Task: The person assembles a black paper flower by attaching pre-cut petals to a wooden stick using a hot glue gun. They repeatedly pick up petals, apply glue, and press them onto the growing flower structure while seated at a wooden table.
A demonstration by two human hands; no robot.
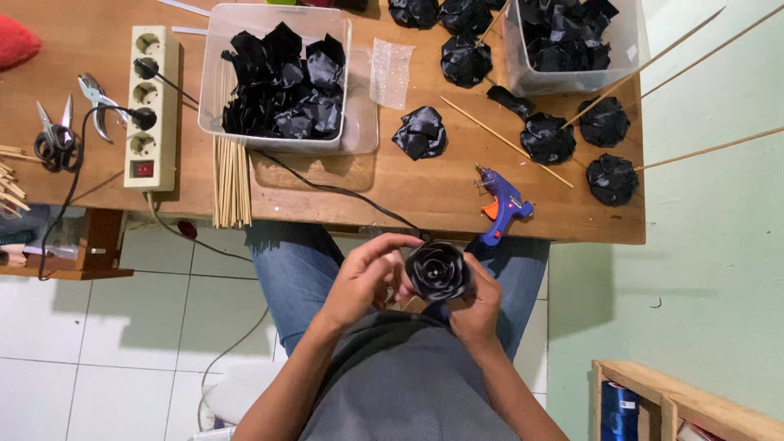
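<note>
Blue glue gun (504, 206) at the table's (425, 188) near edge; power strip (153, 106) beside scissors (54, 139); skewer bundle (232, 184).

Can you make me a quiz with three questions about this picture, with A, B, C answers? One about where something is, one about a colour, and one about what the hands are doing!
1. Where does the glue gun lie?
A. on the floor
B. near the table's front edge
C. inside a clear box

2. What colour is the ribbon rose in the hands?
A. black
B. red
C. yellow

3. What are the left hand and right hand doing?
A. resting flat on the table
B. holding scissors
C. both holding the rose over the lap

Answers: 1 B, it lies on the wood just beyond the hands. 2 A, its glossy folds are black. 3 C, fingers of both hands wrap around the rose.
</note>
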